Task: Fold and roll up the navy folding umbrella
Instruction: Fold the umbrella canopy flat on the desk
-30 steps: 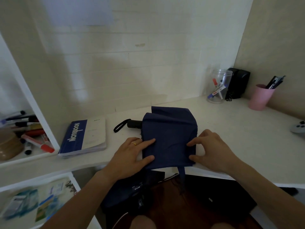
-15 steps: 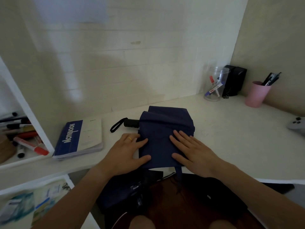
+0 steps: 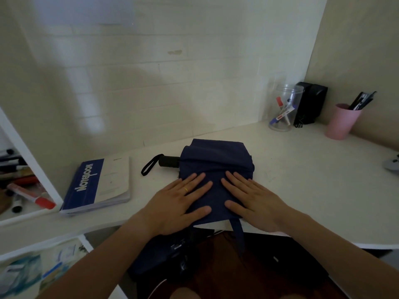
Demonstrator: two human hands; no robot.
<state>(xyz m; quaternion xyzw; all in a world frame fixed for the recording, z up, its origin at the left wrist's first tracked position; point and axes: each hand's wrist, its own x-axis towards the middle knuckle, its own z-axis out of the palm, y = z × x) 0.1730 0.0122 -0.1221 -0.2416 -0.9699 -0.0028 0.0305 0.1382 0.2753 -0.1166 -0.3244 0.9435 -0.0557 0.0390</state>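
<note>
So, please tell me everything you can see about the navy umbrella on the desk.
The navy umbrella lies collapsed on the white desk, near its front edge. Its matte fabric is flattened into a rough rectangle with soft creases. A black handle with a wrist loop sticks out on the left. A navy strap hangs over the desk edge. The left hand and right hand press flat on the fabric.

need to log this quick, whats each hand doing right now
left hand: open, flat on the navy umbrella, gripping nothing
right hand: open, flat on it too
</note>
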